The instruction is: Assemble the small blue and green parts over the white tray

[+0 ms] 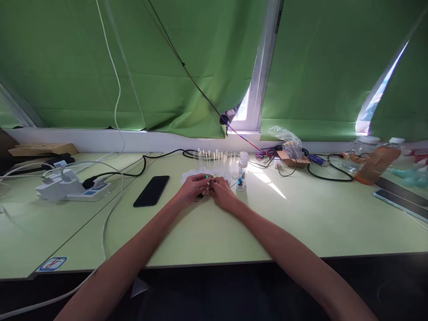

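Both hands meet over the middle of the table. My left hand [193, 187] is closed, its fingertips pinching a small bright green piece [208, 176] whose kind is too small to make out. My right hand [222, 192] is closed against the same piece from the other side, fingers bent and touching it. A dark bit [199, 195] shows below the left fingers. Just behind the hands stands a group of clear upright tubes [217, 161] with pale tips. To the right of my right hand is a clear capped bottle [242, 173] with something blue inside.
A black phone [151, 191] lies left of my hands. Farther left sits a white power strip [95, 192] with plugs and cables. At the right are a small cardboard box [292, 161], an orange-filled bottle [379, 162] and another phone [403, 204]. Green curtains [167, 89] hang behind.
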Available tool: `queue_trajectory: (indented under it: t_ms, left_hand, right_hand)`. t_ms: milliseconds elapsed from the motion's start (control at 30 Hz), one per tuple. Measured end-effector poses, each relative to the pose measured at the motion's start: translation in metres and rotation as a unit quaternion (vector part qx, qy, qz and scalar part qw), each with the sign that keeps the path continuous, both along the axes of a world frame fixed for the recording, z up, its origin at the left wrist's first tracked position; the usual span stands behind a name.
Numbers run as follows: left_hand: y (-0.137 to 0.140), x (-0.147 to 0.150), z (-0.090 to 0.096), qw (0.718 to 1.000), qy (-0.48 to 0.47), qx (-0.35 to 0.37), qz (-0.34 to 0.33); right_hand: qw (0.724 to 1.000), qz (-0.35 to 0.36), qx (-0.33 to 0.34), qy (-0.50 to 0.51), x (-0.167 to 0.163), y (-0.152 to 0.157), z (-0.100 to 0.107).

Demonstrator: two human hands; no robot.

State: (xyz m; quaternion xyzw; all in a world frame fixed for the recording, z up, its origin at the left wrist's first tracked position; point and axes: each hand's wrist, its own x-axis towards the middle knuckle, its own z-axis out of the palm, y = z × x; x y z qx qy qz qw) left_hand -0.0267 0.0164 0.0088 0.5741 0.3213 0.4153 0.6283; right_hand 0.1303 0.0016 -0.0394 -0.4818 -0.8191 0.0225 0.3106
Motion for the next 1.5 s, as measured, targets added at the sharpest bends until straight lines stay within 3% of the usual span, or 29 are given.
queue_trajectory:
  t_ms: [467, 1133, 1500]
  left_hand:
    - [0.001, -0.001, 0.000, 1.000, -0.004, 0.004, 0.000]
    - [0.002, -0.001, -0.002, 1.000, -0.007, -0.001, 0.006]
    - [0.003, 0.000, -0.003, 1.000, -0.004, 0.005, -0.002]
  right_hand:
    - [1.000, 0.005, 0.001, 0.010, -0.003, -0.004, 0.003]
    - [0.997, -0.018, -0.005, -0.076, 0.003, -0.011, 0.015]
    - [0.994, -0.028, 0.039, -0.099, -0.006, -0.002, 0.002]
